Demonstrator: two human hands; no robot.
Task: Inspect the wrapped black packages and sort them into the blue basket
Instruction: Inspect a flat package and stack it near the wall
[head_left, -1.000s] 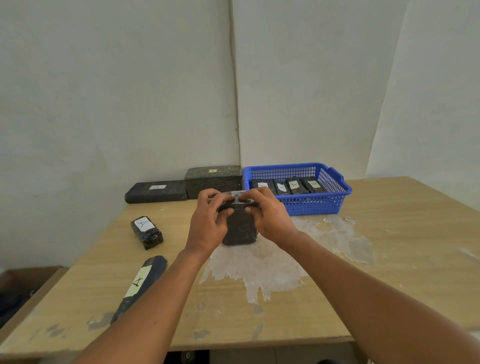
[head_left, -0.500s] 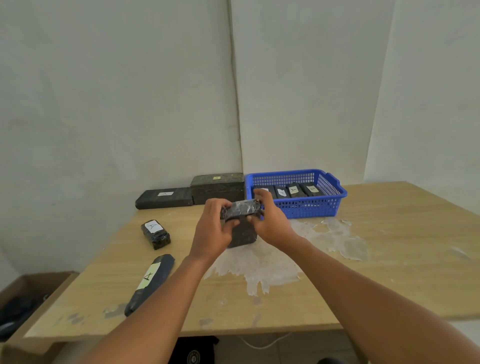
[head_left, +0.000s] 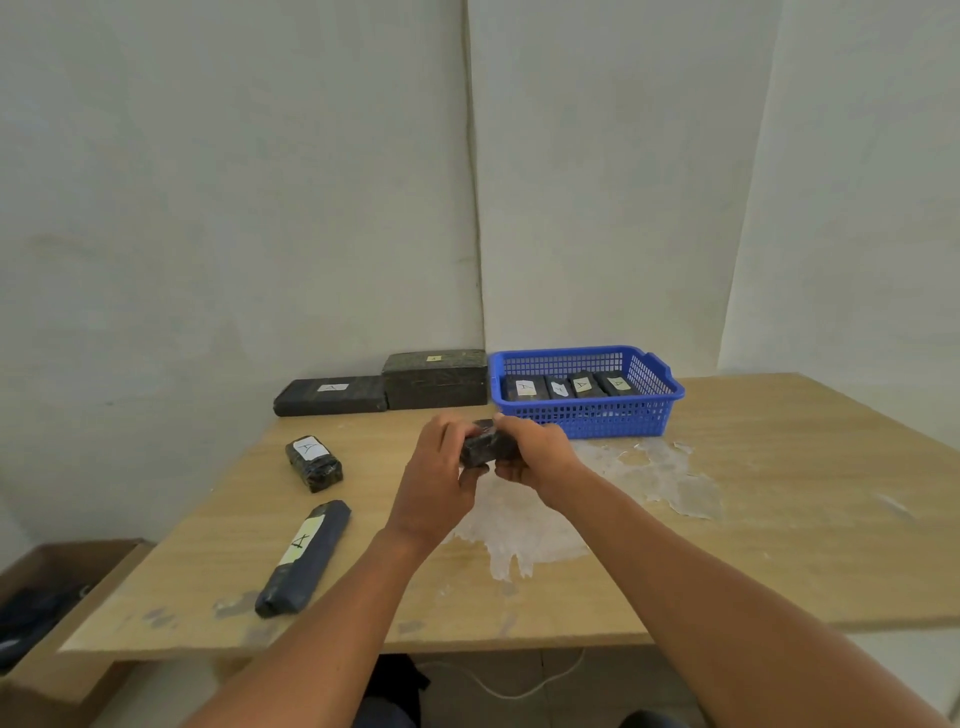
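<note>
Black and shiny, the wrapped package (head_left: 488, 448) sits lifted above the wooden table (head_left: 779, 519), in front of the blue basket (head_left: 584, 415). Both forearms reach forward from the lower edge. The left hand (head_left: 434, 480) curls its fingers round the package's left end, back of the hand towards the camera; the right hand (head_left: 535, 452) grips the right end, thumb underneath. Four labelled packages (head_left: 569, 387) lie in the basket

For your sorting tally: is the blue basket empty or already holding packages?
Holding packages: four labelled black packages lie side by side inside the blue basket.
</note>
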